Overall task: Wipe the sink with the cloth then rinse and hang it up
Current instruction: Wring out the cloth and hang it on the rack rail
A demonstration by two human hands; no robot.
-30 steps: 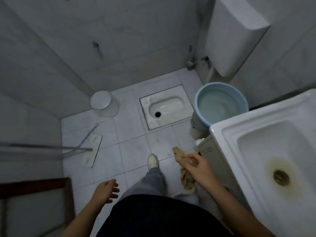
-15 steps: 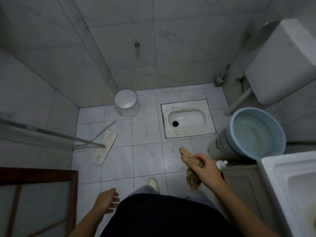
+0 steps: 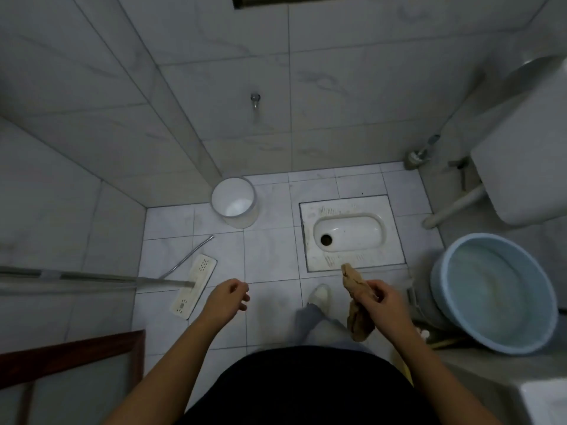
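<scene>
My right hand [image 3: 385,305] grips a crumpled brown cloth [image 3: 356,285], which sticks up above the fingers and hangs down below the palm over the floor tiles. My left hand [image 3: 225,300] hovers over the floor to the left, fingers loosely curled and holding nothing. Only a corner of the white sink [image 3: 544,400] shows at the bottom right edge; its basin is out of view.
A blue basin [image 3: 451,305] sits at right beside the sink. A squat toilet pan [image 3: 349,233] lies ahead, a white bin [image 3: 234,202] near the back wall, a flat mop [image 3: 194,285] on the left floor. A wall tap [image 3: 255,99] and a white cistern [image 3: 521,173] are above.
The view has swung left, so the sink has slid almost out of frame. My left hand has risen and come forward. The right hand keeps its hold on the cloth.
</scene>
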